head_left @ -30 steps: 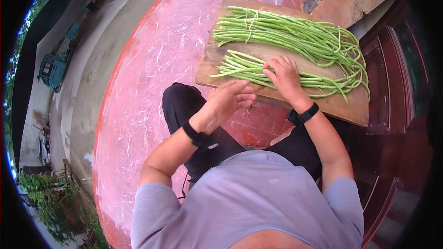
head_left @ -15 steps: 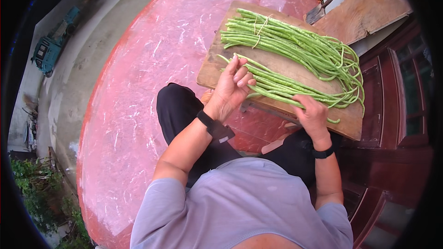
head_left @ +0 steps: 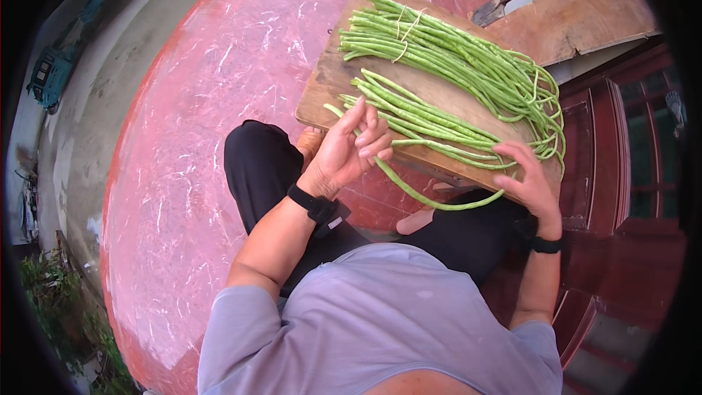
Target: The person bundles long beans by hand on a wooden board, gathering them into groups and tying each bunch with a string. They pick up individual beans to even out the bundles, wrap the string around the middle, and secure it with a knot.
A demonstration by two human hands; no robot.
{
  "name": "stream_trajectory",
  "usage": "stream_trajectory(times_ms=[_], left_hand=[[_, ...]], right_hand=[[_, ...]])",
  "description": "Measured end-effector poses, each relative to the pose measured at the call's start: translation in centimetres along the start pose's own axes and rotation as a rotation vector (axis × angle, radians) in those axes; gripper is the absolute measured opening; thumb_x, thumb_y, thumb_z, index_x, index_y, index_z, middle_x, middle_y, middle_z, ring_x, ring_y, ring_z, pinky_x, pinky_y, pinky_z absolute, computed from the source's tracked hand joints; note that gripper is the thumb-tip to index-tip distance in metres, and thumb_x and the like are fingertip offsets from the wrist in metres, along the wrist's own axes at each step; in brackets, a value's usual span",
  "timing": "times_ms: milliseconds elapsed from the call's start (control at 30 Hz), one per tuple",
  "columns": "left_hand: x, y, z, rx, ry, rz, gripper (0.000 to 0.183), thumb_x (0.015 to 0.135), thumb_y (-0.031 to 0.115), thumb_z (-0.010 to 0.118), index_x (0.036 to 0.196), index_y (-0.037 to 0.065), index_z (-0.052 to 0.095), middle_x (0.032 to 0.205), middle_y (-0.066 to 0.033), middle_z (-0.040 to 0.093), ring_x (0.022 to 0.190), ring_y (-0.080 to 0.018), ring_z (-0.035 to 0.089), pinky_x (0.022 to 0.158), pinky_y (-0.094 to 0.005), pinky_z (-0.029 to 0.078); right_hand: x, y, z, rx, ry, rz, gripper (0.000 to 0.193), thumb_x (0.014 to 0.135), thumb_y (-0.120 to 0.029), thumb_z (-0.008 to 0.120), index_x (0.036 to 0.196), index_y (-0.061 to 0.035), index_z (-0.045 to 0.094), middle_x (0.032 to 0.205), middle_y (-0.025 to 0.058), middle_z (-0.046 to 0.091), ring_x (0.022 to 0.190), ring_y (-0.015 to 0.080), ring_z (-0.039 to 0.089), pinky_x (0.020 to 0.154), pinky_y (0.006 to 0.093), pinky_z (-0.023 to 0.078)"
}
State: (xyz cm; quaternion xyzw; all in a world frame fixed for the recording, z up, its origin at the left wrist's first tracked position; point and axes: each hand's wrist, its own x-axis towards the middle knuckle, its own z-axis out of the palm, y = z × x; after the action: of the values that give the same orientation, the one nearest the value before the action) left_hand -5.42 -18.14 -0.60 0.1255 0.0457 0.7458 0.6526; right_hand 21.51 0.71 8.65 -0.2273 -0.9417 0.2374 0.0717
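Note:
My left hand [head_left: 349, 145] is closed around one long green bean [head_left: 431, 203], which droops in a curve off the near edge of the wooden table [head_left: 316, 96]. Its far tip stops beside my right hand [head_left: 532, 181]. That hand is open, thumb and fingers apart, at the table's near right side. Between the hands, several loose long beans [head_left: 431, 115] lie on the tabletop. Behind them rests a thick bundle of long beans [head_left: 446, 51], tied near its left end with string [head_left: 406, 28]; its right ends curl over in loops.
Red tiled floor [head_left: 212, 117] surrounds the table's left side. A shovel [head_left: 491, 10] and a wooden sheet [head_left: 578, 18] lean beyond the far right corner. Dark red doors [head_left: 607, 146] stand close on the right. My knee [head_left: 256, 153] is near the table's left corner.
My left hand has drawn one bean away from the loose ones toward me, and it now hangs off the edge. My right hand has opened and moved right, off the beans.

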Motion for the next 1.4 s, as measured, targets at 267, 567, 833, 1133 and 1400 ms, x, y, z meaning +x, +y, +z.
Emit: stream_trajectory(times_ms=[267,567,833,1133,1400], left_hand=[[0.4,-3.7,-1.4,0.102,0.163,-0.166,0.042,0.102,0.040,0.034,0.088,0.006,0.054,0.070,-0.0025,0.047,0.069,-0.0197,0.051,0.080,-0.0403,0.047],[-0.2,-4.1,-1.0,0.350,0.078,-0.273,0.052,0.101,0.046,0.032,0.096,0.001,0.058,0.103,-0.0125,0.060,0.101,-0.0249,0.061,0.096,-0.0386,0.048],[0.1,-4.1,-0.3,0.258,0.002,-0.114,0.065,0.097,0.050,0.038,0.144,0.006,0.028,0.132,-0.0180,0.048,0.124,-0.0314,0.048,0.104,-0.0439,0.042],[0.1,-3.9,0.1,0.244,-0.113,-0.053,0.064,0.098,0.050,0.032,0.144,0.006,0.026,0.121,-0.0193,0.057,0.121,-0.0315,0.052,0.103,-0.0418,0.044],[0.2,-3.8,0.2,0.281,-0.006,-0.053,0.060,0.100,0.048,0.031,0.137,0.001,0.040,0.056,0.0028,0.040,0.087,-0.0228,0.063,0.096,-0.0387,0.048]], right_hand=[[5.0,-4.5,10.0,-0.164,0.287,-0.158,0.021,0.074,-0.011,0.071,0.094,-0.0092,0.065,0.098,0.0071,0.058,0.095,0.0263,0.055,0.082,0.0374,0.043],[3.3,-5.2,11.6,0.125,0.608,0.086,0.014,0.075,-0.003,0.069,0.088,-0.0060,0.063,0.092,0.0085,0.060,0.082,0.0255,0.059,0.071,0.0352,0.046],[0.8,-7.1,11.1,0.301,0.562,0.031,0.017,0.075,0.000,0.073,0.088,-0.0044,0.062,0.088,0.0049,0.059,0.063,0.0118,0.051,0.055,0.0256,0.042],[-0.9,-5.6,12.6,0.716,0.301,0.093,0.013,0.079,0.003,0.069,0.089,-0.0006,0.061,0.088,0.0048,0.060,0.068,0.0088,0.058,0.060,0.0227,0.047],[-1.1,-5.6,12.0,0.675,0.153,0.096,0.015,0.079,0.001,0.070,0.091,-0.0004,0.062,0.093,0.0060,0.062,0.073,0.0101,0.062,0.061,0.0223,0.048]])
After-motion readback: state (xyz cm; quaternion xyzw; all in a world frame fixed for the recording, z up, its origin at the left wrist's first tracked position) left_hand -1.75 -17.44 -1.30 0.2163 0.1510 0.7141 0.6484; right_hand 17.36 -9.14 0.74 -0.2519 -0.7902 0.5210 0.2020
